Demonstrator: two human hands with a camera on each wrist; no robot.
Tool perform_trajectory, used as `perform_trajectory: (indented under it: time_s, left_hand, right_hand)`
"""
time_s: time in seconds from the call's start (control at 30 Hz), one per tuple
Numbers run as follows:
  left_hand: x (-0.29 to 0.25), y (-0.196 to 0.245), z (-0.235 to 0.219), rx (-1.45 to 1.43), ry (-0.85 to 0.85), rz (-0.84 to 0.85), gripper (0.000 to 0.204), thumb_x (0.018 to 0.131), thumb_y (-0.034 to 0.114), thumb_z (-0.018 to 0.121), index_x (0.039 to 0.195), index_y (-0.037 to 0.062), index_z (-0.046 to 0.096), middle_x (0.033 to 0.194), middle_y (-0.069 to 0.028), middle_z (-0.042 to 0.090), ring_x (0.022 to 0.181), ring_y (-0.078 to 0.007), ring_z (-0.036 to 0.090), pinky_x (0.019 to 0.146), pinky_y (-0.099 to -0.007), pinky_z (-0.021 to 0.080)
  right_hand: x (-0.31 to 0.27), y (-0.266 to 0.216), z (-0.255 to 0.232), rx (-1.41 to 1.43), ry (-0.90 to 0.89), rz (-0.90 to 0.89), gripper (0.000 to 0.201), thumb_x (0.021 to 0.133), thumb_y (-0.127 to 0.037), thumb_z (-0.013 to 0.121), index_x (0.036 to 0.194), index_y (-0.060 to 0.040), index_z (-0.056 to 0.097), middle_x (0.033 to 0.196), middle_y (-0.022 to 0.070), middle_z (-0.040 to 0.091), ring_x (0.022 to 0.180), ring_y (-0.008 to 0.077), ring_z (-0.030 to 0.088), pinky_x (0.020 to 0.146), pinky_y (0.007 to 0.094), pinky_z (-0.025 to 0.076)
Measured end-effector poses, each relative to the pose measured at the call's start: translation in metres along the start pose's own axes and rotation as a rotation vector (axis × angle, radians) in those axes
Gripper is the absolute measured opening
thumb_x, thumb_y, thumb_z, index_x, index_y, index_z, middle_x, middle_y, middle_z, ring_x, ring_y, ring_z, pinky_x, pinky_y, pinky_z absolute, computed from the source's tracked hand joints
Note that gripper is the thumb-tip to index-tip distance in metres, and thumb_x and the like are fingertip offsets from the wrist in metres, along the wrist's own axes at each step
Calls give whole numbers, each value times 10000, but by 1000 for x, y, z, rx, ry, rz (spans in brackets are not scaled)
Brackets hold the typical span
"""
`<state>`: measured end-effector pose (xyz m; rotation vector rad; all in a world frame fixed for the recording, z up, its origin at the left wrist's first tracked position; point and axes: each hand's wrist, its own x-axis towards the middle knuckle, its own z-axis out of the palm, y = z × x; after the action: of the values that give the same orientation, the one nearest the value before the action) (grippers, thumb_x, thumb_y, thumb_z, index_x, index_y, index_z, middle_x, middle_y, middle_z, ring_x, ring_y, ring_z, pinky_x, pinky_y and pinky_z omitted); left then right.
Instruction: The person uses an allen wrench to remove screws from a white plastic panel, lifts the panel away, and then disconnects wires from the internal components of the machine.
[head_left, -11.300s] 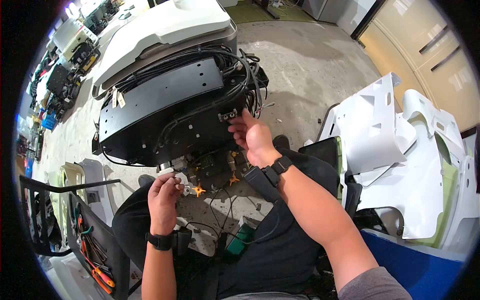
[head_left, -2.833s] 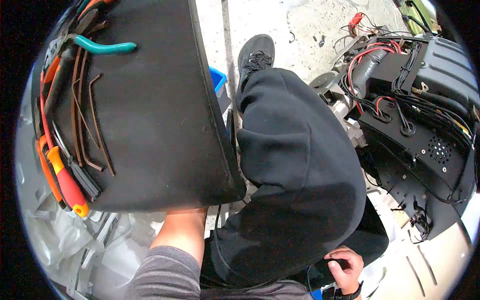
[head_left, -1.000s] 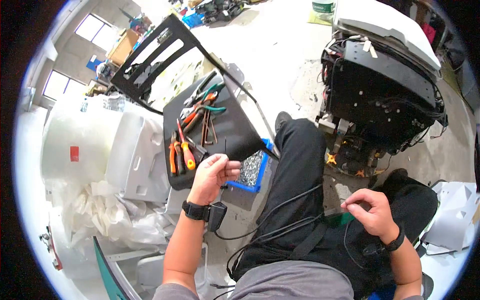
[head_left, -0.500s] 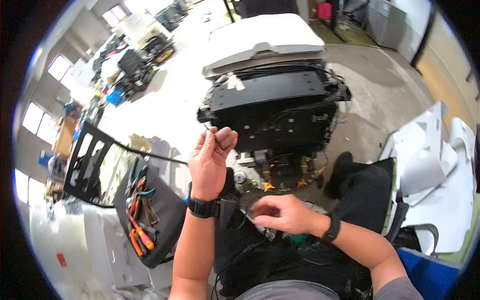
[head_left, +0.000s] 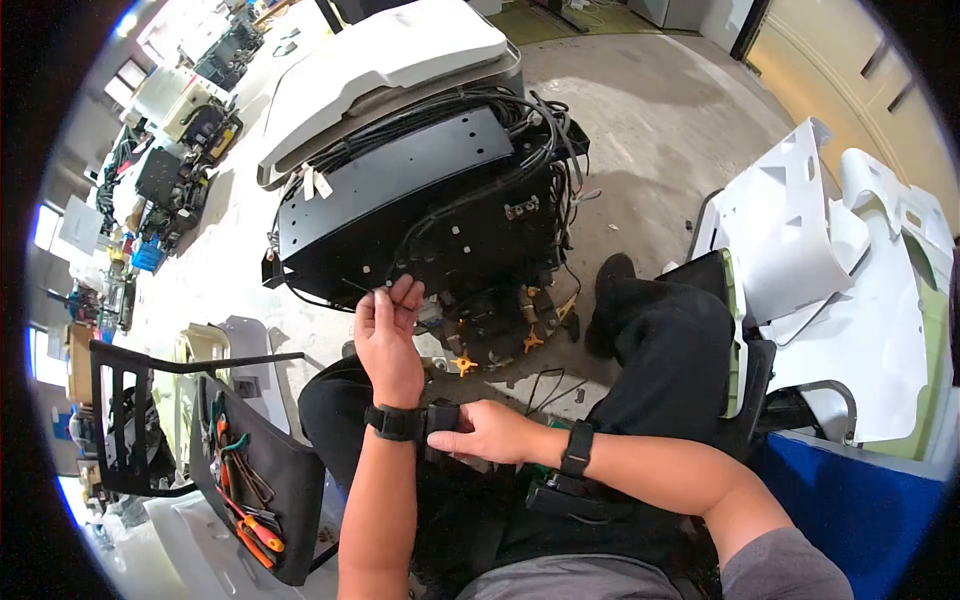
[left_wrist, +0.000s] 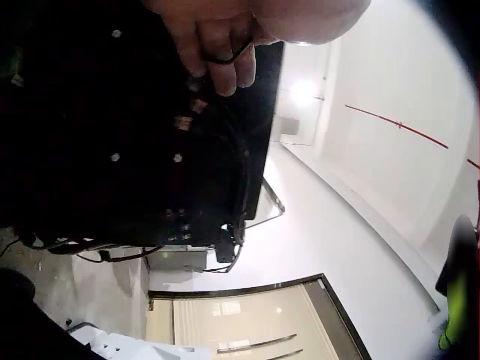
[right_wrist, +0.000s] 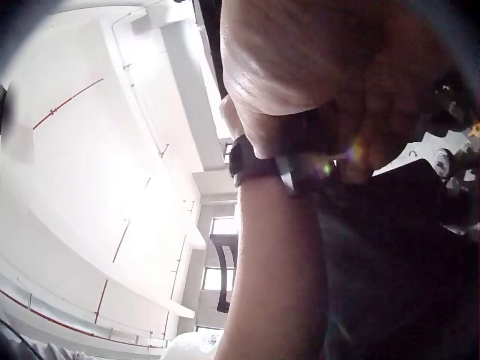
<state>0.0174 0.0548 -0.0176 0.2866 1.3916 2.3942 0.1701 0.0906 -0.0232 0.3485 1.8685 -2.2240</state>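
In the head view my left hand point(head_left: 392, 345) pinches a thin dark piece point(head_left: 355, 286) between thumb and forefinger, just before the lower left of the black machine panel point(head_left: 460, 245). A thin black piece point(left_wrist: 231, 57) crosses the fingers of my left hand point(left_wrist: 240, 30) in the left wrist view. My right hand point(head_left: 495, 432) grips the black box point(head_left: 440, 417) strapped on my left wrist, thumb on its near side. The right wrist view shows my right hand point(right_wrist: 322, 82) curled at the strap point(right_wrist: 251, 161), its fingertips dark and partly hidden.
A white cover point(head_left: 400, 50) tops the machine. Orange star knobs point(head_left: 463, 364) sit low on it. At left a black chair seat point(head_left: 290, 480) holds pliers and a screwdriver point(head_left: 262, 533). White shells point(head_left: 770, 250) and a blue bin point(head_left: 850, 490) stand at right.
The view has swung from the chair with tools back to the machine. My right hand has come from over my lap onto the box on my left wrist. My left hand keeps its pinch.
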Motion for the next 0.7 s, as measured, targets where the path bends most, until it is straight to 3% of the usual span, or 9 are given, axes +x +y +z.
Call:
perform_trajectory:
  time_s: [0.07, 0.1, 0.13, 0.17, 0.2, 0.27, 0.33, 0.47, 0.7]
  left_hand:
    - [-2, -12, -14, 47, -64, -168, 150, 915, 153, 478, 963, 11, 485, 960, -117, 590, 902, -239, 593, 845, -352, 472]
    - [-6, -14, -13, 121, -38, -228, 131, 911, 135, 482, 891, 10, 517, 909, -96, 600, 812, -165, 600, 828, -312, 473]
    - [-8, -17, -15, 113, -38, -235, 131, 911, 135, 482, 891, 10, 517, 909, -96, 600, 812, -165, 600, 828, -312, 473]
    - [-11, -20, -17, 179, -95, -289, 140, 903, 141, 498, 877, 8, 530, 902, -88, 600, 809, -151, 596, 819, -296, 468]
    - [-12, -24, -19, 245, -151, -341, 149, 896, 147, 514, 862, 5, 543, 894, -81, 601, 805, -137, 591, 809, -280, 464]
    - [-9, -32, -21, 321, -187, -389, 171, 883, 159, 540, 875, -10, 565, 878, -71, 606, 796, -121, 580, 774, -251, 453]
    - [-7, -34, -8, 384, -269, -482, 198, 877, 162, 548, 922, -30, 569, 870, -67, 611, 789, -120, 576, 752, -235, 444]
    - [0, -45, 7, 332, -335, -608, 229, 865, 177, 569, 966, -29, 574, 864, -65, 612, 813, -131, 574, 780, -243, 436]
    - [8, -67, 9, 312, -475, -746, 249, 858, 172, 575, 1023, -15, 557, 923, -66, 599, 874, -128, 561, 796, -249, 431]
  right_hand:
    - [2, 9, -6, -50, -59, 87, 511, 773, -476, 616, 782, 34, 581, 705, 144, 616, 624, 214, 562, 601, 344, 450]
    - [3, 15, -11, -210, -30, 60, 473, 791, -448, 616, 833, 22, 589, 724, 87, 611, 636, 155, 547, 593, 297, 440]
    - [4, 21, -16, -371, -2, 33, 438, 809, -421, 617, 883, 10, 596, 744, 31, 606, 647, 97, 532, 585, 249, 430]
    - [2, 31, -21, -299, 115, -42, 444, 819, -419, 604, 927, 11, 591, 763, 46, 618, 668, 106, 553, 591, 255, 439]
    - [5, 32, -33, -254, 71, 103, 425, 839, -409, 578, 958, -1, 584, 780, 49, 619, 695, 108, 565, 607, 249, 451]
    - [0, 9, -51, -29, 214, 239, 368, 872, -378, 538, 948, -20, 583, 805, 39, 610, 711, 104, 561, 613, 243, 457]
    - [4, 11, -70, 131, 314, 151, 333, 891, -358, 507, 921, -35, 580, 823, 26, 600, 723, 99, 558, 613, 239, 459]
    - [11, -1, -98, 187, 426, 241, 346, 906, -348, 478, 923, -10, 553, 871, 53, 589, 708, 102, 553, 629, 234, 457]
    - [9, 21, -94, 253, 484, 110, 273, 898, -258, 512, 926, 4, 583, 777, 48, 613, 655, 89, 547, 608, 230, 448]
